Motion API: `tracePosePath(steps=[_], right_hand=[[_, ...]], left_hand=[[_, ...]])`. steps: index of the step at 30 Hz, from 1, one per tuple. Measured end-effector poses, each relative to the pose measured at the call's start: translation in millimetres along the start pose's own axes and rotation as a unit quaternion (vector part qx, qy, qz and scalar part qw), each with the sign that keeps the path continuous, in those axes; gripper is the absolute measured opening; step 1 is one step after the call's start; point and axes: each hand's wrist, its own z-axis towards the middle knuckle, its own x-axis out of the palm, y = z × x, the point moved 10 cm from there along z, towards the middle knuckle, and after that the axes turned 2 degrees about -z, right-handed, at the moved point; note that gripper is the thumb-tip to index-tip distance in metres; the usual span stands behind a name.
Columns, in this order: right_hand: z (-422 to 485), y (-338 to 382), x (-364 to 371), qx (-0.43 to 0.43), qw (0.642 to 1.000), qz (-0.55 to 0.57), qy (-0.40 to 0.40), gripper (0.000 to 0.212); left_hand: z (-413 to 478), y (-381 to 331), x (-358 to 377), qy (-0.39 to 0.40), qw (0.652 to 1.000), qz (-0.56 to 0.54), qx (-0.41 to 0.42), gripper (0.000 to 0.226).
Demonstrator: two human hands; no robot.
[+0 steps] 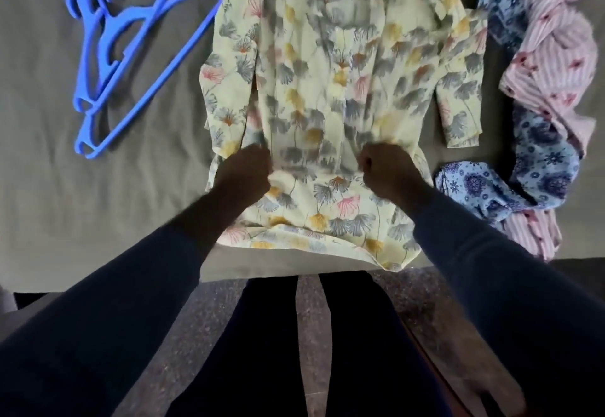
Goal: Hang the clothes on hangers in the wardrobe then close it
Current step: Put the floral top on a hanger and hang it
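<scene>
A cream floral-print dress (pixel 330 89) lies spread flat across the centre of the frame on a grey bedsheet (pixel 98 204). The left hand (pixel 244 176) and right hand (pixel 388 171), both with fingers curled, grip bunched fabric near its lower part. Blue plastic hangers (pixel 124 53) lie at upper left; a pink striped garment (pixel 553 66) and a blue floral garment (pixel 537 168) are heaped at right.
</scene>
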Motion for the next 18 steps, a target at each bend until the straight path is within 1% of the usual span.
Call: tracePosePath(steps=[2,4,5,6,7,8,10,12,14,15,16,17,18], right_hand=[[-24.2,5.2,28.3,-0.026,0.991,-0.067,0.114,0.021],[-54.8,15.1,56.3,-0.038,0.972,-0.098,0.209,0.018],[-69.6,21.8,67.8,-0.037,0.962,-0.115,0.247,0.017],[-79.1,32.2,75.6,-0.046,0.957,-0.122,0.259,0.017],[-82.0,45.0,77.2,-0.064,0.96,-0.114,0.246,0.017],[-76.9,59.4,68.8,-0.085,0.971,-0.083,0.206,0.017],[-53.7,81.6,33.4,-0.11,0.989,0.022,0.094,0.018],[-20.5,89.5,-12.8,-0.116,0.986,0.111,-0.048,0.017],[11.1,89.0,-50.3,-0.125,0.97,0.142,-0.154,0.02],[25.1,90.1,-65.0,-0.139,0.962,0.137,-0.189,0.025],[39.1,89.9,-76.9,-0.151,0.959,0.123,-0.207,0.033],[52.5,89.1,-83.1,-0.161,0.961,0.112,-0.197,0.041],[64.1,87.5,-88.6,-0.164,0.966,0.108,-0.17,0.045]], left_hand=[[-18.9,9.8,25.2,0.113,0.991,0.066,-0.001,0.019],[-42.9,14.8,50.1,0.215,0.969,0.121,0.015,0.022],[-51.9,13.9,57.3,0.24,0.96,0.142,0.036,0.023],[-58.1,12.4,61.3,0.247,0.955,0.155,0.057,0.025],[-60.5,8.0,59.3,0.237,0.956,0.156,0.072,0.028],[-55.6,2.1,51.9,0.209,0.965,0.136,0.075,0.03],[-37.4,-14.2,23.8,0.108,0.991,0.039,0.074,0.026],[-15.4,-31.9,-9.4,-0.014,0.995,-0.054,0.082,0.02],[6.0,-51.1,-34.7,-0.096,0.986,-0.09,0.104,0.02],[16.7,-61.5,-43.1,-0.116,0.982,-0.086,0.123,0.026],[27.8,-72.8,-47.5,-0.122,0.979,-0.078,0.141,0.034],[38.3,-82.9,-50.2,-0.12,0.978,-0.067,0.155,0.044],[50.0,-92.7,-50.6,-0.113,0.978,-0.048,0.166,0.055]])
